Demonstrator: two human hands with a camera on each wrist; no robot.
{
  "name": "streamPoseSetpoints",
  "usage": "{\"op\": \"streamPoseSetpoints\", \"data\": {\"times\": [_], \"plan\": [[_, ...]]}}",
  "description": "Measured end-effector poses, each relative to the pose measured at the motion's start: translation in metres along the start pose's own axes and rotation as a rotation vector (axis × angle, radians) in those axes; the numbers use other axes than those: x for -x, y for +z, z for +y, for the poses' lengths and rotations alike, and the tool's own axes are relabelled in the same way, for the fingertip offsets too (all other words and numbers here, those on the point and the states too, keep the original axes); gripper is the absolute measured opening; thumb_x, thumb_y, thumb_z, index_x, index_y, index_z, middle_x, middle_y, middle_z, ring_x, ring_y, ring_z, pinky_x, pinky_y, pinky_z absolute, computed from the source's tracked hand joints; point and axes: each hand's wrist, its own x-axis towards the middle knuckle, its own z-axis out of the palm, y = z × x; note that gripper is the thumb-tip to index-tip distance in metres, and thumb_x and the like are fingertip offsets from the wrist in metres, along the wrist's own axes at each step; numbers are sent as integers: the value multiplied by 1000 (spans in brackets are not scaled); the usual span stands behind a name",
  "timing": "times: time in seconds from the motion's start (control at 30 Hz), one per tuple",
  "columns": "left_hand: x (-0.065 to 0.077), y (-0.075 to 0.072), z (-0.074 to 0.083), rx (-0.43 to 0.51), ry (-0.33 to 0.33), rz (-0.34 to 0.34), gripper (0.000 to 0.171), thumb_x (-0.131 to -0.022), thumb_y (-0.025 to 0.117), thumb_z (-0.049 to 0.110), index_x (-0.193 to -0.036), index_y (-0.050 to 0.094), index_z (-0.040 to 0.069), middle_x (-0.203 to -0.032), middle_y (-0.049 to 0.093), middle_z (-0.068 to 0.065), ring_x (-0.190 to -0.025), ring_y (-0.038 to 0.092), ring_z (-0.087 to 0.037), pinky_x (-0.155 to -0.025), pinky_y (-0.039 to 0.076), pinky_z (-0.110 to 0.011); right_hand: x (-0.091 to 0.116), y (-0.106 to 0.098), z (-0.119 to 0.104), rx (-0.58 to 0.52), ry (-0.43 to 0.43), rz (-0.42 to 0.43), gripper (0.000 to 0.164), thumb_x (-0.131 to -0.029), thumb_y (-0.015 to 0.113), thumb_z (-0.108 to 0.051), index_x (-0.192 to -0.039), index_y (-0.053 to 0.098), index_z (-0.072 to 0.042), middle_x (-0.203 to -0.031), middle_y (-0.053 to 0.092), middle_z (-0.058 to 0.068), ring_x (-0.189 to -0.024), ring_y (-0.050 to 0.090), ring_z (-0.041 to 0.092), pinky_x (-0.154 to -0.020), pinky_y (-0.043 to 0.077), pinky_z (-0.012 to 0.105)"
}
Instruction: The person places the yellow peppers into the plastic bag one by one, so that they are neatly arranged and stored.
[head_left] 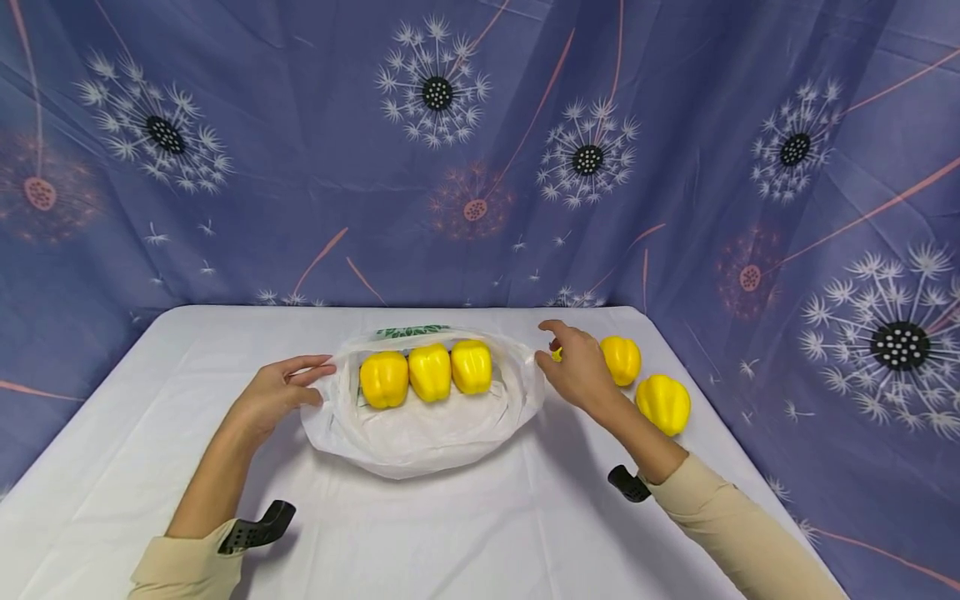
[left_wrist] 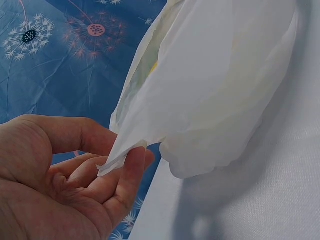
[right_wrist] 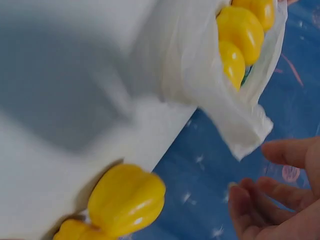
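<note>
A white plastic bag [head_left: 420, 442] lies mouth-up on the table, with three yellow bell peppers [head_left: 430, 372] in a row inside it. My left hand [head_left: 273, 392] pinches the bag's left corner between thumb and fingers, as the left wrist view shows close up. At the other end, my right hand [head_left: 577, 367] is beside the bag's right corner. Its thumb and fingers are spread apart around nothing, very near the bag's tip [right_wrist: 250, 132] in the right wrist view. Part of the green print on the bag's far side shows.
Right of the bag, yellow bell peppers [head_left: 663, 404] lie on the white-covered table [head_left: 360, 542]; one is mostly hidden behind my right hand. A blue curtain [head_left: 300, 167] with dandelion prints stands behind and to the sides of the table.
</note>
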Motion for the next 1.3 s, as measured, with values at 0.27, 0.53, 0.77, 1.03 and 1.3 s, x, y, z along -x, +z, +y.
{"op": "streamPoseSetpoints", "data": {"times": [0.27, 0.53, 0.77, 1.03, 1.3], "plan": [[1, 2, 1, 15, -16, 2, 81, -81, 62, -5, -157, 35, 1, -149, 51, -21, -153, 27, -36, -116, 28, -52, 11, -23, 34, 43, 100, -95, 70, -89, 73, -23, -150, 45, -7, -131, 61, 29, -119, 55, 49, -99, 43, 59], [2, 2, 0, 18, -13, 1, 80, -81, 61, -5, -157, 34, 1, -149, 51, -21, -154, 24, -38, -117, 25, -55, 18, -42, 62, 76, 153, -135, 80, -83, 77, -21, -154, 39, -9, -139, 53, 32, -125, 42, 55, -103, 34, 63], [0, 3, -1, 23, -1, 1, 80, -80, 62, -6, -156, 36, 0, -148, 53, -21, -154, 24, -37, -116, 25, -55, 25, -53, 85, 91, 222, -227, 96, -80, 82, -25, -158, 29, -11, -148, 37, 38, -131, 30, 59, -101, 30, 72], [0, 4, -1, 15, -1, 0, 80, -80, 62, -6, -155, 36, -1, -147, 53, -21, -153, 27, -36, -114, 28, -51, 33, -61, 109, 122, 236, -275, 99, -80, 83, -26, -159, 26, -10, -151, 30, 39, -129, 27, 62, -94, 31, 80], [-1, 4, -1, 21, -3, -1, 79, -81, 61, -6, -156, 36, 0, -147, 54, -21, -153, 26, -36, -118, 24, -54, 38, -64, 123, 155, 262, -322, 102, -76, 85, -25, -158, 27, -8, -150, 32, 40, -132, 27, 61, -98, 30, 76]]}}
